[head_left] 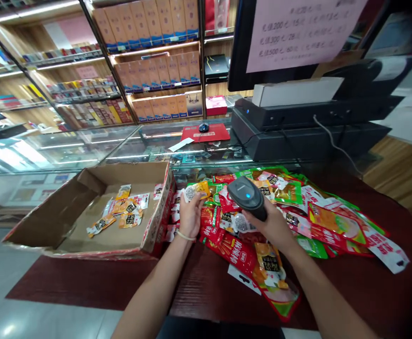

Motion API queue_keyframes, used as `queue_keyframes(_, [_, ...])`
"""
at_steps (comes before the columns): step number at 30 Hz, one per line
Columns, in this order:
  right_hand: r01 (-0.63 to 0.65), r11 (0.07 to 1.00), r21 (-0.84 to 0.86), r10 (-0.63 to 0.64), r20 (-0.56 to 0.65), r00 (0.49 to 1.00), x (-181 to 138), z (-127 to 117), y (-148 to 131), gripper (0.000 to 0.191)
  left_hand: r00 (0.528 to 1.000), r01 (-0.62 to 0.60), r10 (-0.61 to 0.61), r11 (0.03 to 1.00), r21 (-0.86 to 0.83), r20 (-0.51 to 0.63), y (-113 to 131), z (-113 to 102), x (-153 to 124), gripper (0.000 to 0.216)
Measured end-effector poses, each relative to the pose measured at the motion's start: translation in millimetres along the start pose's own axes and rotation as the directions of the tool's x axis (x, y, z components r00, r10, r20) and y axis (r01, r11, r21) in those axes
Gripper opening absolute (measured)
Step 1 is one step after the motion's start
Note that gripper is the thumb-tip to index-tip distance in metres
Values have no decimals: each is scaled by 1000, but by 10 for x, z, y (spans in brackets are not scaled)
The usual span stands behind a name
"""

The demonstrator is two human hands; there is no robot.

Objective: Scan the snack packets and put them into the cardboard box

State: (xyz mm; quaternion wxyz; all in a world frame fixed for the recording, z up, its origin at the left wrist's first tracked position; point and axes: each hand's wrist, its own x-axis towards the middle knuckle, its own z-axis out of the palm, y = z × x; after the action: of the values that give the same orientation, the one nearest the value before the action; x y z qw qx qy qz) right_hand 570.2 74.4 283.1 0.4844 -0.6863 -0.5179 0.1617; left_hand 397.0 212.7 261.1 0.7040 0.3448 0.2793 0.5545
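Note:
My left hand is closed on a small yellow and white snack packet, held just right of the cardboard box. In my right hand is a black barcode scanner with a blue light on top; its head points left, towards the packet. Under and around both hands spreads a pile of snack packets, among them a red bag and an orange packet. The open cardboard box holds several small orange and white packets on its floor.
A dark red wooden counter carries the box and pile. Behind stands a glass display case with a mouse on a red mat. At the back right are a monitor and a black cash drawer with cables. Stocked shelves line the wall.

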Motion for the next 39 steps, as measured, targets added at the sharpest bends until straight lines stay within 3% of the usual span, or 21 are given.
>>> queue_keyframes(3, [-35,998,-50,42,139,989,-49,111,-4,46,998,60,-62,992,-107,-8,8,-29,1,33])
queue_keyframes(8, [-19,987,-159,61,264,963,-107,199,-67,50,996,82,-88,981,-173,-29,-1,-63,25,26])
queue_keyframes(17, [29,979,-200,47,365,930,-133,186,-147,40,998,54,-55,979,-196,0,-15,-52,29,28])
queue_keyframes(24, [5,989,-148,31,237,971,-121,165,-113,48,999,11,-14,997,-71,-42,26,37,-36,31])
queue_keyframes(26, [-6,995,-103,23,171,985,-102,149,-73,48,998,-51,52,998,20,-21,165,137,-151,30])
queue_keyframes(29, [5,999,-40,-2,78,997,-76,117,-10,45,982,-181,161,955,236,101,589,290,-410,29])
queue_keyframes(31, [13,1000,-22,-13,22,1000,-65,97,17,44,941,-330,261,846,420,213,974,323,-565,27])
queue_keyframes(34, [23,1000,-9,-23,-32,999,-52,74,23,46,830,-548,413,484,682,375,1530,158,-643,22])
queue_keyframes(37, [14,1000,18,-13,-69,998,-33,58,6,48,761,-530,489,87,843,427,1889,-254,-529,24])
queue_keyframes(39, [-1,1000,29,3,-81,997,-21,50,-1,48,769,-434,472,-110,894,431,2000,-562,-411,31])
